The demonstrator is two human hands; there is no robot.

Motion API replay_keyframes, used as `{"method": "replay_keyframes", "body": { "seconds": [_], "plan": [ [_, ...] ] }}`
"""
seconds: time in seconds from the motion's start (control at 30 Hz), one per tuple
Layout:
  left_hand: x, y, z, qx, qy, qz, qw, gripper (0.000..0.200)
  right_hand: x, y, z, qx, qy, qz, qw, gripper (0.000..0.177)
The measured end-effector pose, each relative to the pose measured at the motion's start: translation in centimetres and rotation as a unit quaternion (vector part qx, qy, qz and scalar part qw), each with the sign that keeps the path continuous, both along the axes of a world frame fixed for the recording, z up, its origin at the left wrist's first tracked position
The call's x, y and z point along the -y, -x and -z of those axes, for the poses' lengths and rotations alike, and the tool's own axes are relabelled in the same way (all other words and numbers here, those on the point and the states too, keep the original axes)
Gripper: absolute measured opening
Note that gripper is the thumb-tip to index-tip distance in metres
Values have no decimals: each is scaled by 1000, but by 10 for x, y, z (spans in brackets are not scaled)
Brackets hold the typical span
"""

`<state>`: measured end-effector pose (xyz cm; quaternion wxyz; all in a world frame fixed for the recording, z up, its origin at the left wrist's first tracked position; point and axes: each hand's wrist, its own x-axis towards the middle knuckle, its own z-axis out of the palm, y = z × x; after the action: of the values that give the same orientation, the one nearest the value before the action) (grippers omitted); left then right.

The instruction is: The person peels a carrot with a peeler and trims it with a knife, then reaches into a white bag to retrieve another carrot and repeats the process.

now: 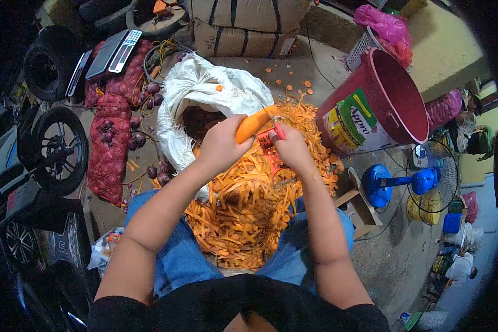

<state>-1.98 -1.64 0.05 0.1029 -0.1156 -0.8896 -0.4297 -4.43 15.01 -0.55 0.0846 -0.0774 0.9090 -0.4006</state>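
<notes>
A peeled orange carrot [255,124] is gripped at its near end by my left hand [224,139], its far end pointing up and to the right. My right hand [291,147] is closed around a red peeler [268,145], held right beside the carrot. Below both hands a large heap of carrot peelings [238,227] spreads between my knees and off to the right. Just beyond my left hand stands a white woven sack [218,77] with its mouth gaping and its inside in shadow. A small orange piece lies on the sack's rim.
A maroon bucket [337,108] leans at the right of the peelings. Red net bags of onions [108,149] lie on the left beside a wheel [58,149]. Strapped cartons [246,36] stand at the back; a blue fan [379,185] lies at the right.
</notes>
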Motion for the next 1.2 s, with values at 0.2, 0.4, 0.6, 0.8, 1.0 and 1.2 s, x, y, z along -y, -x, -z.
{"method": "replay_keyframes", "body": {
  "seconds": [0.2,0.4,0.6,0.8,1.0,1.2],
  "plan": [
    [8,-1,2,-39,72,0,997,35,3,3,20,78,55,-5,995,17],
    [3,-13,-19,-81,-21,40,996,33,-11,12,67,112,-136,42,983,24],
    [5,-1,-2,235,-284,28,929,41,2,19,68,118,78,23,990,19],
    [13,3,7,299,-364,10,882,43,-5,29,14,62,298,115,946,17],
    [1,-2,16,426,-441,56,788,30,8,19,4,-144,172,161,961,20],
    [-7,4,38,474,-585,19,658,36,1,24,8,-135,296,213,921,20]
  ]
}}
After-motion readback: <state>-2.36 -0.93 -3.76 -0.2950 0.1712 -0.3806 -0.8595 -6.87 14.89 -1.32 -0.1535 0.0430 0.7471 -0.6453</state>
